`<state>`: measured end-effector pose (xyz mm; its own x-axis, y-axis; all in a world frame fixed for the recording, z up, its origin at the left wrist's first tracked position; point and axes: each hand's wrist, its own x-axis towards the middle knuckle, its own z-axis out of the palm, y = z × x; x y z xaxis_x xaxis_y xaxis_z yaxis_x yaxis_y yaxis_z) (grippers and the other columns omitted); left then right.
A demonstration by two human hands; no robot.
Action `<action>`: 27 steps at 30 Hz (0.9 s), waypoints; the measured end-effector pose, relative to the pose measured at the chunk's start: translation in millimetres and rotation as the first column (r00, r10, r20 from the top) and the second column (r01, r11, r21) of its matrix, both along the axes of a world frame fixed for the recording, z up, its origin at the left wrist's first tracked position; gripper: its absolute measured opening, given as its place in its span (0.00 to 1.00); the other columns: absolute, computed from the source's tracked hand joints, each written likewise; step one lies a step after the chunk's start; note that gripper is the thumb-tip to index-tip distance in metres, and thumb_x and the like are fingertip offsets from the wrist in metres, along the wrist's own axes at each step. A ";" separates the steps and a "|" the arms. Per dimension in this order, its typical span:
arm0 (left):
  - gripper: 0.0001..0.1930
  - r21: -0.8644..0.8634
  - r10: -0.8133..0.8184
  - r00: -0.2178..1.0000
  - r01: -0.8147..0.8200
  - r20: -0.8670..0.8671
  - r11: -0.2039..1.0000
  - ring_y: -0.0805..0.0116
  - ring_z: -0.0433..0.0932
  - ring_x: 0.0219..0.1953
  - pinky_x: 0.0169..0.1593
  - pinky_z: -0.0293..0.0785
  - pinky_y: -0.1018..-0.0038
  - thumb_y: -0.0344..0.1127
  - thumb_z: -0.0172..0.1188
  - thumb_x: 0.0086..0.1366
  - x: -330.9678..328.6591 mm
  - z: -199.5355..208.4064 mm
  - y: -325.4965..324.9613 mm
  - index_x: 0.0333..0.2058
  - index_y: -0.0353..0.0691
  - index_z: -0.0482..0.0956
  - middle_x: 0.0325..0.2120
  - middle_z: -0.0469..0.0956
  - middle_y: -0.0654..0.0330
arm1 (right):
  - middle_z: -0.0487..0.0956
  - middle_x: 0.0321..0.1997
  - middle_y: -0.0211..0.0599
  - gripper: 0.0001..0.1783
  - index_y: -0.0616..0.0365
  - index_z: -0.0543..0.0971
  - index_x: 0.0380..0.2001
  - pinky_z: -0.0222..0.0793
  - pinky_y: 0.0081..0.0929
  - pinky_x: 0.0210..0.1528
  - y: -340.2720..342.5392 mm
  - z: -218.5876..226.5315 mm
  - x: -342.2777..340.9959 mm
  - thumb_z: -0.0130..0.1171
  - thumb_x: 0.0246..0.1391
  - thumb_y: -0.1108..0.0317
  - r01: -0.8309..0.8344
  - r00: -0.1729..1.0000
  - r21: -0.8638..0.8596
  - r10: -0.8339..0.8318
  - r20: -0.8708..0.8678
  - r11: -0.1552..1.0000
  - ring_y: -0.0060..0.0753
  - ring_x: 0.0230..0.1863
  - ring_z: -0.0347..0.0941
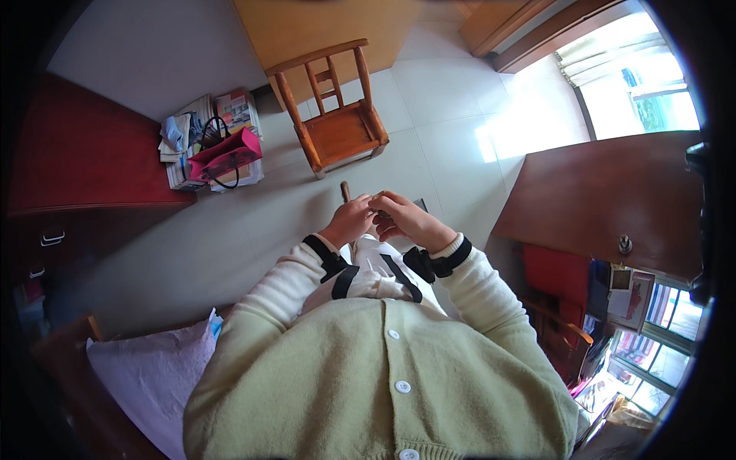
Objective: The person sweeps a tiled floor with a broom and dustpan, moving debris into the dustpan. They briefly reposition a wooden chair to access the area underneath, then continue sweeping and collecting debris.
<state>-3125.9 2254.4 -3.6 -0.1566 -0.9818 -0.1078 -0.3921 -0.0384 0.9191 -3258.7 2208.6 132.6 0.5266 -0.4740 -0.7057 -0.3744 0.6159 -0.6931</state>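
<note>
Both hands meet in front of my waist, fingers curled in and touching. My left hand (pixel 351 220) is closed, and a short brown rod-like piece (pixel 346 192) shows just beyond its knuckles; whether the hand holds it I cannot tell. My right hand (pixel 405 220) has its fingers bent and pinched toward the left fingertips. What lies between the fingers is too small and covered to name. A small dark flat edge (pixel 420 205) shows behind the right hand. Black bands circle both wrists over the cream sleeves.
A wooden chair (pixel 341 130) stands ahead on the tiled floor (pixel 414 165). Left of it, a pink bag (pixel 230 156) rests on stacked papers (pixel 180 165) by a dark red cabinet (pixel 100 146). A brown table (pixel 606 199) is at right, purple cloth (pixel 153 368) at lower left.
</note>
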 end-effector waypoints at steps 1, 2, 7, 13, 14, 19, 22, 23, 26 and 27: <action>0.09 -0.066 -0.024 0.994 0.032 0.109 0.997 0.53 0.76 0.37 0.41 0.74 0.64 0.34 0.49 0.63 6.9 1.2 2.4 0.39 0.41 0.74 0.36 0.75 0.53 | 0.72 0.30 0.31 0.17 0.58 0.69 0.42 0.74 0.22 0.32 -0.8 -1.2 5.9 0.47 0.61 0.55 -0.038 0.999 -0.008 0.038 0.026 0.999 0.20 0.29 0.71; 0.09 -0.080 -0.001 0.994 0.010 0.110 0.997 0.53 0.76 0.37 0.40 0.74 0.64 0.34 0.50 0.63 13.1 1.8 4.7 0.40 0.41 0.74 0.36 0.75 0.53 | 0.72 0.30 0.30 0.18 0.58 0.70 0.43 0.74 0.22 0.33 -2.0 -2.7 12.1 0.48 0.60 0.54 -0.054 0.998 -0.003 0.055 0.020 0.999 0.20 0.29 0.71; 0.09 -0.193 0.116 0.977 -0.081 0.178 0.978 0.55 0.78 0.34 0.36 0.74 0.66 0.33 0.51 0.62 38.9 -1.4 7.1 0.41 0.42 0.73 0.32 0.77 0.54 | 0.72 0.32 0.30 0.21 0.57 0.71 0.44 0.74 0.22 0.35 -15.3 -9.5 36.8 0.48 0.58 0.51 -0.126 0.990 -0.002 0.126 0.058 0.992 0.22 0.32 0.72; 0.10 -0.153 0.161 0.938 -0.118 0.308 0.981 0.52 0.78 0.33 0.36 0.75 0.62 0.36 0.52 0.62 72.0 -1.2 -15.7 0.40 0.41 0.74 0.30 0.78 0.52 | 0.74 0.35 0.32 0.24 0.58 0.70 0.50 0.74 0.20 0.31 -57.1 -18.0 61.2 0.48 0.59 0.50 -0.253 0.958 -0.093 0.263 0.111 0.963 0.22 0.34 0.73; 0.10 -0.143 0.170 0.932 -0.130 0.319 0.981 0.51 0.78 0.34 0.36 0.74 0.62 0.37 0.53 0.62 79.2 -1.5 -21.7 0.40 0.41 0.74 0.30 0.78 0.51 | 0.75 0.35 0.33 0.25 0.59 0.69 0.51 0.74 0.20 0.30 -68.9 -20.4 64.1 0.48 0.59 0.51 -0.244 0.961 -0.158 0.261 0.096 0.957 0.22 0.33 0.74; 0.11 -0.023 0.268 0.882 -0.282 0.388 0.959 0.46 0.76 0.34 0.36 0.73 0.58 0.38 0.54 0.59 123.3 -10.1 -56.5 0.40 0.43 0.73 0.30 0.78 0.49 | 0.78 0.31 0.33 0.25 0.60 0.69 0.52 0.74 0.18 0.29 -153.9 -41.2 76.9 0.51 0.60 0.53 -0.149 0.981 -0.388 0.184 0.055 0.909 0.18 0.27 0.72; 0.11 0.025 0.334 0.871 -0.367 0.361 0.930 0.45 0.76 0.32 0.35 0.71 0.57 0.41 0.54 0.60 149.7 -18.8 -70.0 0.37 0.41 0.74 0.26 0.77 0.47 | 0.79 0.28 0.34 0.18 0.63 0.76 0.40 0.72 0.19 0.25 -204.9 -62.8 75.9 0.55 0.56 0.58 -0.015 0.997 -0.396 0.046 0.069 0.918 0.22 0.23 0.73; 0.11 0.033 0.358 0.866 -0.393 0.348 0.919 0.45 0.76 0.32 0.35 0.71 0.58 0.41 0.54 0.60 157.2 -21.2 -76.3 0.36 0.40 0.74 0.25 0.77 0.47 | 0.79 0.28 0.34 0.18 0.63 0.76 0.40 0.72 0.19 0.25 -221.7 -70.8 76.3 0.55 0.55 0.59 -0.033 0.998 -0.398 0.048 0.029 0.917 0.22 0.23 0.73; 0.13 0.000 0.470 0.850 -0.484 0.239 0.875 0.45 0.76 0.29 0.33 0.70 0.60 0.42 0.55 0.60 173.9 -25.0 -91.1 0.31 0.36 0.75 0.22 0.76 0.48 | 0.79 0.27 0.33 0.16 0.63 0.77 0.38 0.72 0.20 0.26 -266.9 -98.0 84.6 0.56 0.53 0.60 -0.085 0.996 -0.436 0.074 -0.044 0.896 0.23 0.23 0.73; 0.13 0.016 0.480 0.844 -0.498 0.238 0.867 0.45 0.76 0.29 0.33 0.70 0.60 0.42 0.55 0.60 180.3 -25.4 -96.8 0.30 0.35 0.75 0.22 0.76 0.48 | 0.79 0.27 0.33 0.15 0.62 0.78 0.37 0.72 0.20 0.26 -280.9 -106.9 88.8 0.57 0.52 0.61 -0.109 0.993 -0.450 0.078 -0.087 0.887 0.23 0.23 0.74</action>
